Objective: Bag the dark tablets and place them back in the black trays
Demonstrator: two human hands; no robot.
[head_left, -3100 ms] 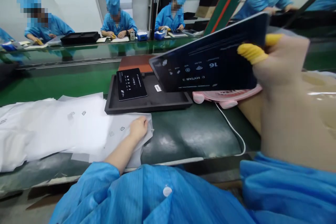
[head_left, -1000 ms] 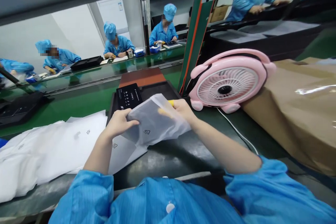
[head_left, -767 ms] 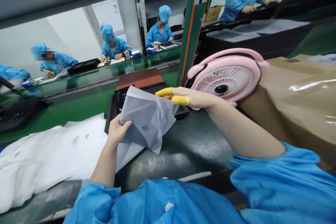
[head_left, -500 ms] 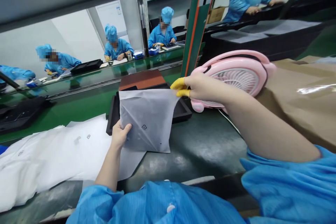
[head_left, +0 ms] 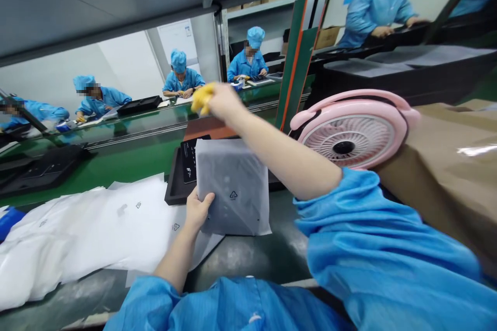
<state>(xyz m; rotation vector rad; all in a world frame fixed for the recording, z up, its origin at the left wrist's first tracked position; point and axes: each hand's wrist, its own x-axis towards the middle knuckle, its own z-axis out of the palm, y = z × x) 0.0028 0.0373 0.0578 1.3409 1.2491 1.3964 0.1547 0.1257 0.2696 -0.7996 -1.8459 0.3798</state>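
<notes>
My left hand (head_left: pixel 199 208) grips the lower left edge of a frosted plastic bag (head_left: pixel 236 212), thumb on the front. The bag carries a small triangular recycling mark and looks grey, as if something flat were behind or inside it; I cannot tell which. My right hand (head_left: pixel 215 99), with yellow finger covers, is raised above the bag and apart from it. Its fingers look bent but are smeared by motion. Behind the bag lies a black tray (head_left: pixel 174 192), with a black printed card (head_left: pixel 189 165) showing at its left side.
White frosted bags (head_left: pixel 97 232) lie spread at the left. A pink fan (head_left: pixel 349 129) stands at the right, before brown wrapping (head_left: pixel 458 150). Another black tray (head_left: pixel 46 168) is on the green belt (head_left: pixel 128 165). Several co-workers sit across, near an upright post (head_left: pixel 297 62).
My right hand has let go of the bag's upper right corner and moved up and left. The bag remains in my left hand. The black printed card now shows behind it. The view has shifted.
</notes>
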